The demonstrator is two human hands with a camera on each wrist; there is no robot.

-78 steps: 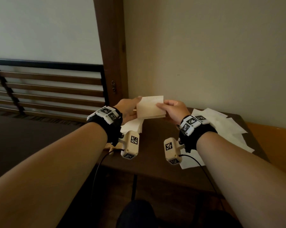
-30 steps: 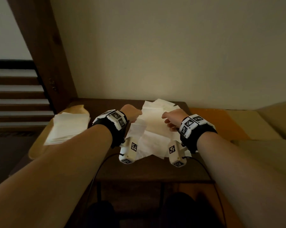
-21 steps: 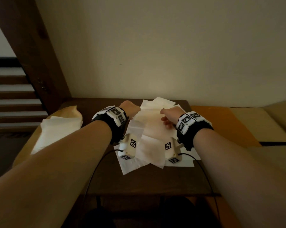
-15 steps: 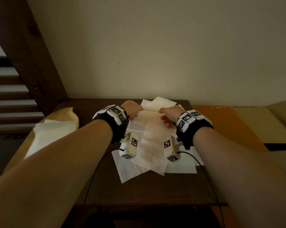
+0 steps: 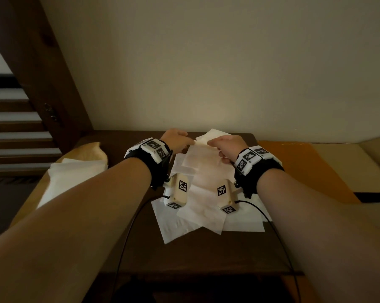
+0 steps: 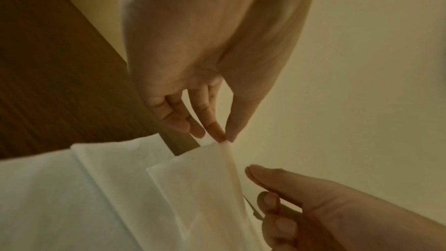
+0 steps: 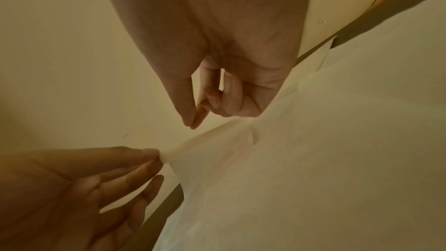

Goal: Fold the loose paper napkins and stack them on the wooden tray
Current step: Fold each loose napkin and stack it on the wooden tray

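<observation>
I hold one loose white napkin point(image 5: 203, 169) by its far edge, lifted above a pile of loose napkins point(image 5: 176, 228) on the dark table point(image 5: 206, 259). My left hand point(image 5: 178, 142) pinches its left corner between thumb and forefinger point(image 6: 225, 137). My right hand point(image 5: 225, 145) grips the right corner, and the napkin's edge point(image 7: 301, 159) runs taut into its curled fingers point(image 7: 231, 102). The sheet hangs down toward me between the wrists. At the table's left end, the wooden tray point(image 5: 90, 150) carries a stack of folded napkins point(image 5: 73, 176).
The table stands against a plain wall. A dark wooden post point(image 5: 42, 62) rises at the back left, with stairs behind it. An orange surface point(image 5: 305, 171) adjoins the table on the right. Camera cables point(image 5: 127, 237) trail from my wrists over the near table edge.
The folded napkin I held earlier now lies on the tray's stack. Both hands have moved right to the loose pile and raised the far edge of one sheet.
</observation>
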